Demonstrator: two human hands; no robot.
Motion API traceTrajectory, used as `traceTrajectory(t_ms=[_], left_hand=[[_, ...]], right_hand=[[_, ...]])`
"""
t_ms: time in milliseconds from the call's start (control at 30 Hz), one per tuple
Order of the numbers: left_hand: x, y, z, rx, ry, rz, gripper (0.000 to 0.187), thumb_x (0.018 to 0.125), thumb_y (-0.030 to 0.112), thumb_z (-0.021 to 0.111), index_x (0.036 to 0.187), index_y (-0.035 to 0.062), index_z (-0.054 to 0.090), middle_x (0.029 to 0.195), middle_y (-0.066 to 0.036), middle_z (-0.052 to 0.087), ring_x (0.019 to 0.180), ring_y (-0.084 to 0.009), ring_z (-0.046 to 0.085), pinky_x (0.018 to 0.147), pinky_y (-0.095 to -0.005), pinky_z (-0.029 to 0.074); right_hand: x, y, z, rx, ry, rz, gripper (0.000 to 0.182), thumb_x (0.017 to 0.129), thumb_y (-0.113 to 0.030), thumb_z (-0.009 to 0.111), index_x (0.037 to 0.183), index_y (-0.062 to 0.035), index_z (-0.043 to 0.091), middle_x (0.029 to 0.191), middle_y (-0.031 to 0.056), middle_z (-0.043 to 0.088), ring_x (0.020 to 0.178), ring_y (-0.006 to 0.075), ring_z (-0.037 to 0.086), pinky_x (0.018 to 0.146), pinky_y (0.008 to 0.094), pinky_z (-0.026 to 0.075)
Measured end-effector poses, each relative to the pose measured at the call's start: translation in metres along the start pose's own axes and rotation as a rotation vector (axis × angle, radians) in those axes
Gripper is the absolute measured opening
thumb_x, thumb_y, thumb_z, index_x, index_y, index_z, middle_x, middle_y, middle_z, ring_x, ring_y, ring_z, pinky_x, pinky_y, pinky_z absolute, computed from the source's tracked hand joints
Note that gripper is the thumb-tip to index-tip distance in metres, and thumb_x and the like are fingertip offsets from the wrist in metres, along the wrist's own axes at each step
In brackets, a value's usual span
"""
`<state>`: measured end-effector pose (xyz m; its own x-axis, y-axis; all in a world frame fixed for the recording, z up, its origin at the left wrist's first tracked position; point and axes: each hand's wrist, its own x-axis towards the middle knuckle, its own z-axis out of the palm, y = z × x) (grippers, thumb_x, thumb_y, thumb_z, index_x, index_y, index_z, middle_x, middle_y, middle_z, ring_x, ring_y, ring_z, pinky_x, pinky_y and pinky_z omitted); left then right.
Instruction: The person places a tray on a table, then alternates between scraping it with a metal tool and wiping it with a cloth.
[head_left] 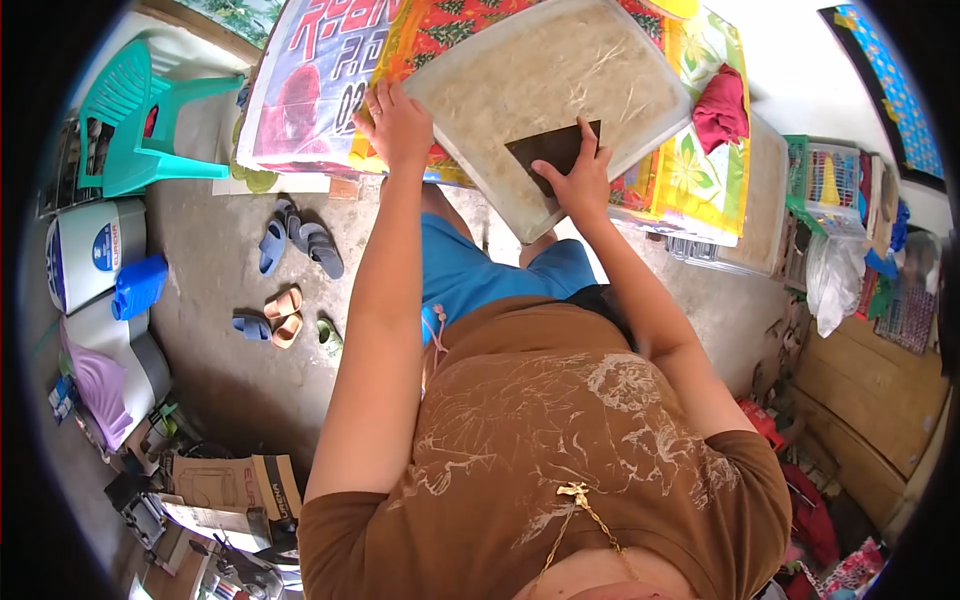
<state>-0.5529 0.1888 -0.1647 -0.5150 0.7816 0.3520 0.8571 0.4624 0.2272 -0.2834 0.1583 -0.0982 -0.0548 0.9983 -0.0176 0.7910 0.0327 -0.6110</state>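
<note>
A large rectangular tray or board (540, 75) with a pale rim and a beige, wrinkled surface lies at an angle on the table, its near corner over the front edge. My right hand (580, 180) grips a thin dark flat plate with straight edges (548, 150), which rests on the near right part of that surface. The thumb lies on the plate and the fingers reach its right edge; their undersides are hidden. At the board's left corner, my left hand (402, 125) rests with fingers apart on the table cover, holding nothing.
The table has a colourful printed cover (310, 100). A crumpled dark red cloth (720, 108) lies right of the board. Left stands a green plastic chair (140, 130), with several slippers (285, 315) on the floor. Baskets (830, 180) and a white plastic bag (832, 280) are at right.
</note>
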Motion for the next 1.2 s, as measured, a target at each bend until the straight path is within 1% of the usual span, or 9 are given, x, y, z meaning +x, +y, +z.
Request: traceTrajectory(t_ms=[100, 233, 467, 633, 800, 867, 967, 1133, 1200], left_hand=[[0.003, 0.002, 0.000, -0.022, 0.008, -0.007, 0.042, 0.097, 0.024, 0.043, 0.136, 0.0107, 0.051, 0.145, -0.006, 0.049, 0.140, -0.0273, 0.038, 0.113, -0.0598, 0.021], [0.003, 0.001, 0.004, -0.041, 0.021, -0.004, 0.043, 0.097, 0.025, 0.043, 0.136, 0.0109, 0.051, 0.146, -0.006, 0.048, 0.141, -0.0268, 0.037, 0.114, -0.0597, 0.020], [0.003, 0.001, 0.001, -0.058, -0.025, -0.025, 0.044, 0.097, 0.026, 0.042, 0.138, 0.0114, 0.050, 0.149, -0.006, 0.046, 0.142, -0.0279, 0.035, 0.114, -0.0606, 0.020], [0.001, 0.000, 0.003, -0.072, 0.007, -0.022, 0.042, 0.097, 0.024, 0.043, 0.136, 0.0101, 0.051, 0.148, -0.007, 0.047, 0.142, -0.0292, 0.036, 0.115, -0.0614, 0.019], [0.003, 0.002, 0.002, -0.038, -0.014, -0.017, 0.045, 0.097, 0.026, 0.042, 0.139, 0.0115, 0.049, 0.148, -0.006, 0.047, 0.142, -0.0285, 0.037, 0.114, -0.0613, 0.020], [0.002, 0.000, 0.007, -0.053, 0.012, -0.017, 0.044, 0.097, 0.025, 0.042, 0.138, 0.0113, 0.050, 0.147, -0.006, 0.047, 0.142, -0.0288, 0.037, 0.114, -0.0617, 0.021], [0.001, 0.001, 0.000, -0.032, -0.030, -0.025, 0.044, 0.097, 0.025, 0.042, 0.138, 0.0110, 0.050, 0.148, -0.007, 0.047, 0.142, -0.0287, 0.036, 0.114, -0.0619, 0.021], [0.002, 0.002, 0.003, -0.053, 0.017, -0.019, 0.044, 0.097, 0.025, 0.043, 0.137, 0.0101, 0.050, 0.148, -0.007, 0.046, 0.142, -0.0284, 0.037, 0.114, -0.0625, 0.020], [0.003, 0.001, 0.003, -0.052, 0.010, -0.026, 0.043, 0.096, 0.025, 0.044, 0.137, 0.0099, 0.050, 0.148, -0.006, 0.046, 0.142, -0.0283, 0.037, 0.114, -0.0626, 0.020]], right_hand=[[-0.012, -0.008, 0.006, -0.054, -0.051, -0.098, 0.101, 0.069, -0.045, 0.084, 0.150, -0.0273, 0.027, 0.115, 0.0243, 0.047, 0.094, 0.0465, 0.060, 0.080, 0.0509, 0.052], [-0.004, 0.001, -0.001, -0.089, -0.042, 0.006, 0.102, 0.069, -0.046, 0.084, 0.150, -0.0254, 0.027, 0.114, 0.0234, 0.048, 0.093, 0.0449, 0.061, 0.079, 0.0495, 0.052], [-0.015, -0.011, 0.020, -0.049, -0.035, -0.064, 0.103, 0.068, -0.050, 0.084, 0.150, -0.0254, 0.027, 0.113, 0.0230, 0.048, 0.093, 0.0448, 0.060, 0.080, 0.0498, 0.051], [0.004, 0.003, 0.003, -0.001, 0.074, 0.087, 0.104, 0.068, -0.049, 0.084, 0.151, -0.0244, 0.026, 0.116, 0.0257, 0.048, 0.097, 0.0473, 0.060, 0.081, 0.0511, 0.051], [-0.015, -0.021, 0.019, -0.052, -0.120, -0.007, 0.104, 0.069, -0.049, 0.083, 0.152, -0.0230, 0.025, 0.117, 0.0286, 0.047, 0.097, 0.0491, 0.059, 0.083, 0.0521, 0.050], [-0.001, -0.017, 0.021, -0.069, -0.016, -0.044, 0.102, 0.070, -0.048, 0.083, 0.151, -0.0218, 0.027, 0.119, 0.0293, 0.047, 0.099, 0.0489, 0.059, 0.084, 0.0519, 0.050], [0.045, -0.004, 0.011, 0.002, 0.116, 0.077, 0.100, 0.069, -0.049, 0.083, 0.149, -0.0196, 0.030, 0.120, 0.0287, 0.048, 0.104, 0.0479, 0.059, 0.087, 0.0508, 0.050], [0.023, -0.044, 0.019, -0.190, -0.240, -0.064, 0.096, 0.069, -0.054, 0.081, 0.148, -0.0281, 0.034, 0.121, 0.0281, 0.048, 0.105, 0.0482, 0.058, 0.091, 0.0512, 0.048], [0.036, -0.035, 0.025, -0.105, -0.092, -0.087, 0.092, 0.069, -0.053, 0.081, 0.146, -0.0280, 0.039, 0.118, 0.0273, 0.049, 0.106, 0.0480, 0.058, 0.090, 0.0510, 0.049]])
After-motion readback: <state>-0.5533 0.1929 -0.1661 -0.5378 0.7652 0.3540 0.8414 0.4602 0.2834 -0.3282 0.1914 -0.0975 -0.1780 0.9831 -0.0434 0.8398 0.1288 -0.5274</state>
